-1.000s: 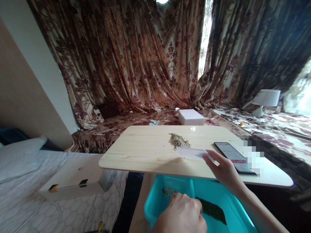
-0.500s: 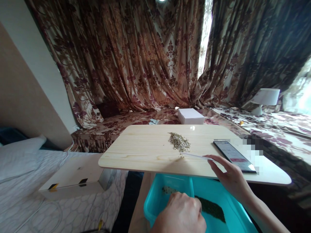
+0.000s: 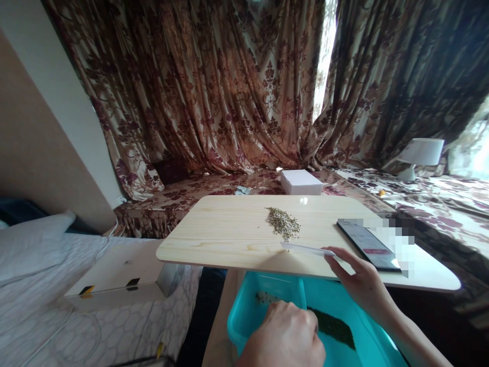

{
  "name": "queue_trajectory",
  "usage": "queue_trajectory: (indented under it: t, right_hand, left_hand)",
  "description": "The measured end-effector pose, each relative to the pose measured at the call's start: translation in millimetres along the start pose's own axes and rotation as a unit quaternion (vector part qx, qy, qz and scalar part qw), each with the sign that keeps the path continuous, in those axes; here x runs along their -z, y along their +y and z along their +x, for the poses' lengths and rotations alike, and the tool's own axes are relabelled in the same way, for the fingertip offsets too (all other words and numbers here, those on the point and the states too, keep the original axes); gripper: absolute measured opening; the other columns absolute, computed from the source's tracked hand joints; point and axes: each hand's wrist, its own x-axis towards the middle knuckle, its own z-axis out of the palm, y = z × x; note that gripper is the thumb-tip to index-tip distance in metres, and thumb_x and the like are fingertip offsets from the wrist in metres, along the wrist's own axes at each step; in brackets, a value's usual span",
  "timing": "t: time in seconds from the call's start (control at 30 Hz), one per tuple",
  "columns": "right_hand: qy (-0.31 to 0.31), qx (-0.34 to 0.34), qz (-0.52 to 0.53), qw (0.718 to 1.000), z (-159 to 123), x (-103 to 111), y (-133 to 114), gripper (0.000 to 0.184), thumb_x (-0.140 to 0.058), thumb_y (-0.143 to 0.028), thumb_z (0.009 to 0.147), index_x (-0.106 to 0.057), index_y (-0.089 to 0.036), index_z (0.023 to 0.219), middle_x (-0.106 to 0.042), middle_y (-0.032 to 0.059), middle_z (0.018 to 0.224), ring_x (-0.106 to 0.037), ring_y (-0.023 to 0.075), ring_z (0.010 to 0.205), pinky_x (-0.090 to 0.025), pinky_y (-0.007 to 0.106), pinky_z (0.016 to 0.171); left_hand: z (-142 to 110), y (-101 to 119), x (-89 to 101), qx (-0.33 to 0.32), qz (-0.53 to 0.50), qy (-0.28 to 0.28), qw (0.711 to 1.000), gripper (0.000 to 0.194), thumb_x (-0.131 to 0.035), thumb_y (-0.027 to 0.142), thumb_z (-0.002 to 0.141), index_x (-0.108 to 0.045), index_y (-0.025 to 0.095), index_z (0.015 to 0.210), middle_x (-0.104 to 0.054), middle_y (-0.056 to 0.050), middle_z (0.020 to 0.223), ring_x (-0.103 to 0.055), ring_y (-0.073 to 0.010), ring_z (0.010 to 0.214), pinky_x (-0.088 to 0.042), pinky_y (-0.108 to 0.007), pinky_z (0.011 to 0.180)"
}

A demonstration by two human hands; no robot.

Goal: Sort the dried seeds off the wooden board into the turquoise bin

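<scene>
My right hand [image 3: 362, 280] pinches one end of a thin white card [image 3: 307, 249] between thumb and fingers. The card's far tip reaches the near edge of a scattered pile of small green and pale grains [image 3: 283, 223] on the wooden tabletop [image 3: 221, 229]. My left hand [image 3: 284, 334] is closed in a fist over a turquoise divided bin [image 3: 303, 290] below the table's front edge. Its fingers are turned away, so anything inside them is hidden. Pale grains [image 3: 265, 297] lie in the bin's left compartment, and a dark green mass of grains [image 3: 332, 327] in its right one.
A smartphone [image 3: 367, 244] lies on the table's right side, close to my right hand. Beyond the table are a white box [image 3: 301, 182] and a table lamp [image 3: 424, 152]. On the bed at left rests a flat white carton [image 3: 118, 272]. Patterned curtains [image 3: 214, 86] hang behind.
The white card has tilted in my right hand and shows more of its flat face. My left hand stays closed over the bin. The view has shifted slightly.
</scene>
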Motion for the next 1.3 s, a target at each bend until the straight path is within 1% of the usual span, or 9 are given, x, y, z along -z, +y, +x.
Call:
queue_trajectory:
  t: [0.13,0.33,0.43,0.6,0.7,0.9,1.03,1.17,1.3]
  right_hand:
    - [0.012,-0.002,0.004,1.0,3.8,-3.7,-0.9,0.037,-0.055,-0.055,0.084,-0.071,-0.022,0.087,-0.078,0.0074,0.084,-0.074,0.0231,0.077,-0.058,0.025,0.059]
    - [0.018,-0.001,0.002,1.0,10.2,-9.7,0.6,0.033,-0.055,-0.049,0.085,-0.071,-0.021,0.088,-0.077,0.0065,0.079,-0.073,0.0225,0.073,-0.057,0.025,0.055]
    - [0.016,-0.01,0.002,1.0,10.2,-10.3,2.6,0.03,-0.056,-0.047,0.084,-0.07,-0.02,0.086,-0.077,0.0072,0.081,-0.072,0.022,0.071,-0.055,0.025,0.051]
    - [0.014,-0.017,-0.008,1.0,9.7,-10.1,5.3,0.03,-0.057,-0.047,0.083,-0.07,-0.02,0.085,-0.077,0.0077,0.082,-0.072,0.0224,0.072,-0.057,0.027,0.056]
    - [0.016,-0.017,-0.008,1.0,10.3,-10.7,4.4,0.03,-0.056,-0.047,0.083,-0.07,-0.02,0.084,-0.077,0.008,0.081,-0.073,0.0231,0.072,-0.057,0.028,0.058]
    - [0.006,-0.004,0.0,1.0,9.3,-10.2,2.4,0.029,-0.056,-0.045,0.084,-0.07,-0.02,0.085,-0.076,0.0068,0.077,-0.072,0.0214,0.069,-0.056,0.026,0.057]
    - [0.023,-0.012,-0.003,1.0,6.6,-10.3,6.7,0.031,-0.056,-0.048,0.083,-0.071,-0.021,0.085,-0.077,0.0065,0.078,-0.072,0.0218,0.069,-0.057,0.027,0.059]
    - [0.022,-0.017,-0.001,1.0,4.7,-8.3,8.9,0.033,-0.056,-0.05,0.083,-0.071,-0.021,0.085,-0.077,0.0065,0.08,-0.072,0.0221,0.07,-0.058,0.028,0.061]
    - [0.036,-0.022,-0.006,0.999,5.7,-5.8,9.7,0.032,-0.057,-0.049,0.082,-0.07,-0.021,0.085,-0.077,0.0071,0.08,-0.072,0.0221,0.069,-0.057,0.028,0.057]
  left_hand:
    - [-1.1,0.9,1.3,0.007,-0.005,0.0,1.0,0.042,-0.035,0.027,0.086,-0.07,0.012,0.101,-0.068,-0.018,0.096,-0.059,-0.0322,0.096,-0.047,-0.045,0.086]
    - [-2.7,0.2,1.1,0.011,-0.025,0.001,1.0,0.038,-0.038,0.024,0.083,-0.071,0.015,0.101,-0.069,-0.014,0.096,-0.061,-0.0298,0.094,-0.045,-0.042,0.088]
    - [-7.1,-9.3,1.3,0.031,-0.049,0.012,0.998,0.036,-0.041,0.022,0.081,-0.071,0.021,0.099,-0.069,-0.01,0.098,-0.06,-0.0278,0.097,-0.044,-0.039,0.09]
    - [-21.4,-30.7,8.9,0.088,-0.063,0.03,0.994,0.035,-0.041,0.021,0.083,-0.07,0.023,0.101,-0.068,-0.007,0.102,-0.058,-0.0263,0.102,-0.043,-0.038,0.093]
    - [-28.0,-36.6,13.5,0.097,-0.062,0.028,0.993,0.035,-0.041,0.019,0.083,-0.07,0.024,0.102,-0.068,-0.005,0.104,-0.058,-0.0252,0.104,-0.042,-0.037,0.095]
    - [-31.0,-36.1,15.2,0.114,-0.059,0.02,0.992,0.036,-0.041,0.019,0.084,-0.07,0.024,0.106,-0.067,-0.005,0.108,-0.057,-0.0253,0.106,-0.041,-0.036,0.096]
    - [-32.9,-34.5,16.0,0.115,-0.05,0.014,0.992,0.036,-0.04,0.02,0.086,-0.069,0.023,0.107,-0.067,-0.006,0.108,-0.056,-0.0261,0.106,-0.041,-0.037,0.097]
    - [-35.5,-32.3,16.9,0.119,-0.043,0.004,0.992,0.038,-0.038,0.019,0.086,-0.069,0.022,0.108,-0.066,-0.008,0.109,-0.055,-0.0267,0.108,-0.04,-0.038,0.097]
    - [-37.4,-31.1,17.4,0.122,-0.04,-0.001,0.992,0.038,-0.037,0.02,0.087,-0.067,0.021,0.11,-0.065,-0.008,0.111,-0.055,-0.0264,0.108,-0.04,-0.038,0.098]
